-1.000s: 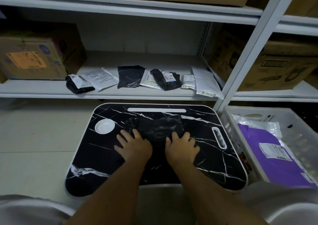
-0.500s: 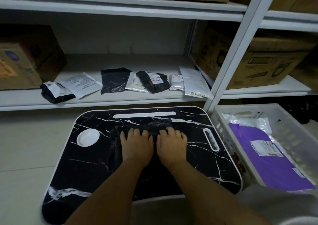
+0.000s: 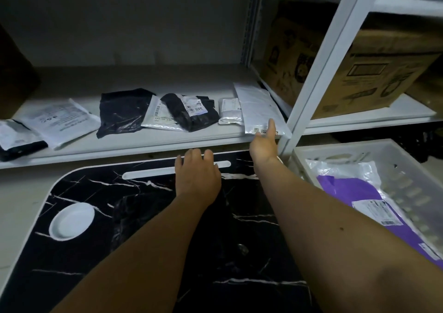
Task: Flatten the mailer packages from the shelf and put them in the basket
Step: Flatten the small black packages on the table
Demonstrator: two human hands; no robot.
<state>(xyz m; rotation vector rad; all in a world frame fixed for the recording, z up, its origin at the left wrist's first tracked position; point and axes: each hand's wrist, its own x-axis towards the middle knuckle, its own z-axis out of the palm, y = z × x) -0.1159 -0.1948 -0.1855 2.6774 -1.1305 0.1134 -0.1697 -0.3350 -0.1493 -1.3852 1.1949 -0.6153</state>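
My right hand (image 3: 263, 142) reaches up to the shelf (image 3: 143, 142). Its straight thumb lies on the front edge of a long white mailer (image 3: 257, 106) at the shelf's right end. My left hand (image 3: 197, 173) rests flat at the far edge of the black marble lap tray (image 3: 79, 260), over its white slot. A crinkled black mailer (image 3: 134, 217) lies on the tray, partly under my forearms. Several more mailers sit on the shelf: a black one (image 3: 122, 111), a labelled black one (image 3: 189, 111), a small white one (image 3: 230, 111) and a white one (image 3: 60, 121). The white basket (image 3: 347, 145) stands at the right.
A purple mailer (image 3: 359, 200) and a clear bag (image 3: 340, 169) lie in the basket. A white upright post (image 3: 318, 73) separates the shelf bays. A cardboard box (image 3: 374, 73) fills the right bay. A round white recess (image 3: 72, 220) marks the tray's left side.
Both hands have left off pressing the black mailer. My right hand went up to the white mailer on the shelf. My left hand slid to the tray's far edge. The view moved closer.
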